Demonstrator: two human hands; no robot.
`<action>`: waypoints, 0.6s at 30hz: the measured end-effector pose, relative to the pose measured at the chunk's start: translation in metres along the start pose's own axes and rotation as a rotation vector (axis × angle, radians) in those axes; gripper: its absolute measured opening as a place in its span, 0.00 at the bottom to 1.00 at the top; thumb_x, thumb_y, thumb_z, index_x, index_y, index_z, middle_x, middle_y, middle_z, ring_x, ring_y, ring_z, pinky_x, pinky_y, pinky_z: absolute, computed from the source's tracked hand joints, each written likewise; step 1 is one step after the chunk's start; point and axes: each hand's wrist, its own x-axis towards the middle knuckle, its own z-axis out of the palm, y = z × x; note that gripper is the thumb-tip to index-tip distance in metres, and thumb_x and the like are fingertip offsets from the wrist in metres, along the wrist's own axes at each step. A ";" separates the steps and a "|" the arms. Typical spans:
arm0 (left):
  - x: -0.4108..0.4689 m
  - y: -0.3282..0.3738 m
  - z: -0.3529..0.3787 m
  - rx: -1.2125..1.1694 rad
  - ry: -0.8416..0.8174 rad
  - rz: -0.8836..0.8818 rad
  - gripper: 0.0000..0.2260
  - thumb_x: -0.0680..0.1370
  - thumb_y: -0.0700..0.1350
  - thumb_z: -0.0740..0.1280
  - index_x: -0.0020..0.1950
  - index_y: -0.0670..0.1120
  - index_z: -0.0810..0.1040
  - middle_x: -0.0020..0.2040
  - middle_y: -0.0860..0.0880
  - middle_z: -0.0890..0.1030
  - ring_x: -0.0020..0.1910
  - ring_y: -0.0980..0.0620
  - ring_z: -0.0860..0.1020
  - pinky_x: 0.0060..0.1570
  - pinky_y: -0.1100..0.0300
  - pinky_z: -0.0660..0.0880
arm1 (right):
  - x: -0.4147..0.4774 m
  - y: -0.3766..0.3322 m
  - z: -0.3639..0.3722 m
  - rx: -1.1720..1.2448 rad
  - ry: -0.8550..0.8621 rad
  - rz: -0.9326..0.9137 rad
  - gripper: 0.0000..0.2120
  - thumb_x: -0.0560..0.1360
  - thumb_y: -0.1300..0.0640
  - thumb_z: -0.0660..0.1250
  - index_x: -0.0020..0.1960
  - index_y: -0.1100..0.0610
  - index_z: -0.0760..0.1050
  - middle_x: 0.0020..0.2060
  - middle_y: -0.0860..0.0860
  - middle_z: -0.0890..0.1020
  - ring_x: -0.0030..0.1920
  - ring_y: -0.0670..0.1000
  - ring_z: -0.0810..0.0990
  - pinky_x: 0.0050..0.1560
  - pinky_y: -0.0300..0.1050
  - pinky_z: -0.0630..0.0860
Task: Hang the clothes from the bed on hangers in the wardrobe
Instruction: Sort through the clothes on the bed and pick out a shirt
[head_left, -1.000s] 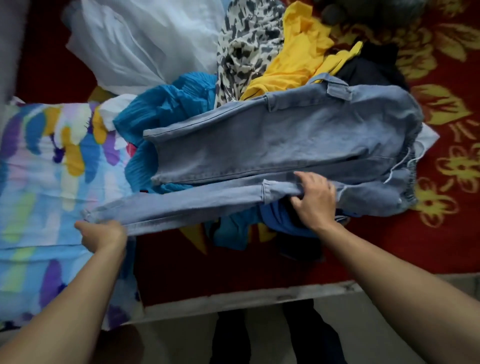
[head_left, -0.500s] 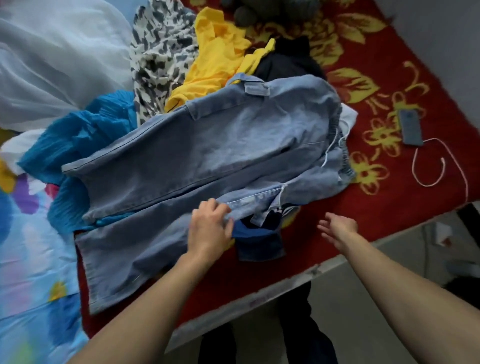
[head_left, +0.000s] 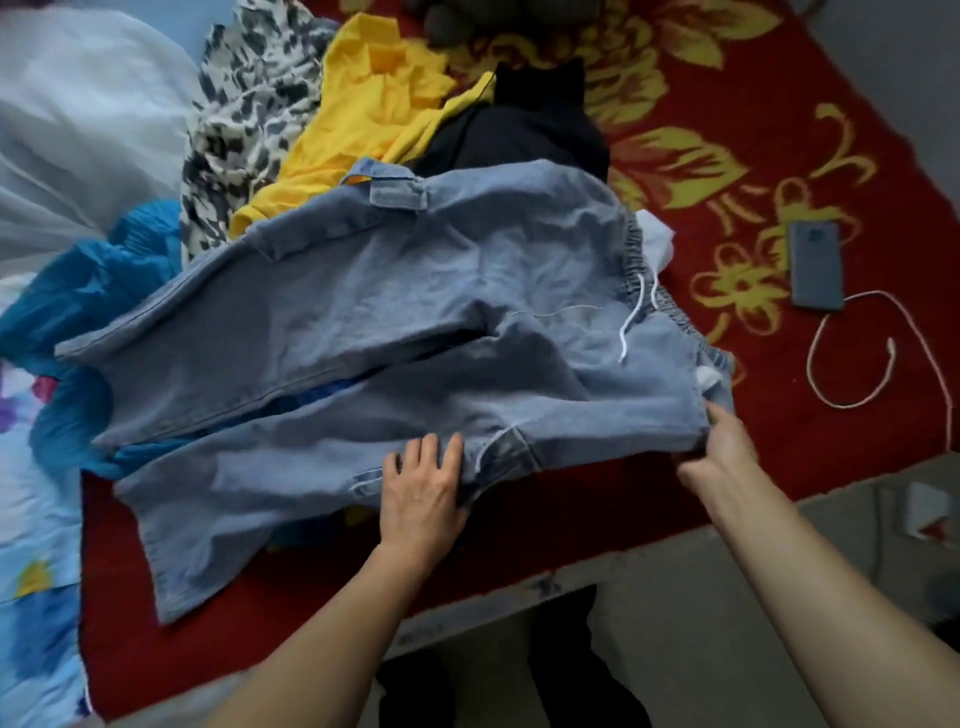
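Light blue denim trousers (head_left: 395, 317) lie spread across a heap of clothes on the bed, waistband with a white drawstring at the right. My left hand (head_left: 423, 483) lies flat on the near leg, by a pocket, fingers straight. My right hand (head_left: 719, 449) pinches the near corner of the waistband. Under and behind the trousers lie a blue pleated garment (head_left: 98, 291), a black-and-white spotted piece (head_left: 244, 114), a yellow top (head_left: 363, 109) and a black garment (head_left: 524, 130). No hanger or wardrobe is in view.
The bed has a red cover with yellow flowers (head_left: 727, 156). A phone (head_left: 815, 265) and a white cable (head_left: 872, 353) lie at the right. A colourful sheet (head_left: 31, 509) and a white fabric bundle (head_left: 78, 119) sit at the left. Floor runs along the near bed edge (head_left: 519, 597).
My left hand went from the trouser hem to the upper leg and now lies flat. My right hand let go of the middle, swung right and took the waistband corner. The view shifted right.
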 end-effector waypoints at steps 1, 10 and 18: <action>-0.003 0.011 0.002 -0.002 -0.043 0.008 0.28 0.60 0.52 0.76 0.57 0.45 0.76 0.47 0.44 0.76 0.45 0.42 0.76 0.42 0.49 0.71 | -0.005 -0.013 -0.015 0.006 0.025 -0.016 0.23 0.64 0.57 0.73 0.59 0.59 0.80 0.51 0.55 0.85 0.50 0.57 0.84 0.46 0.53 0.82; -0.019 -0.005 -0.061 -0.324 -0.238 0.013 0.14 0.68 0.44 0.66 0.50 0.54 0.66 0.44 0.50 0.80 0.42 0.44 0.80 0.36 0.53 0.72 | -0.052 -0.085 -0.013 -0.206 0.167 -0.254 0.13 0.64 0.61 0.76 0.48 0.61 0.82 0.41 0.55 0.84 0.40 0.53 0.83 0.45 0.50 0.81; 0.125 -0.124 -0.188 -0.508 -0.250 -0.205 0.04 0.67 0.42 0.67 0.34 0.46 0.73 0.32 0.49 0.76 0.37 0.47 0.75 0.34 0.58 0.68 | -0.050 -0.144 0.182 -0.386 -0.174 -0.285 0.05 0.72 0.63 0.72 0.45 0.61 0.76 0.42 0.55 0.80 0.38 0.51 0.79 0.27 0.42 0.77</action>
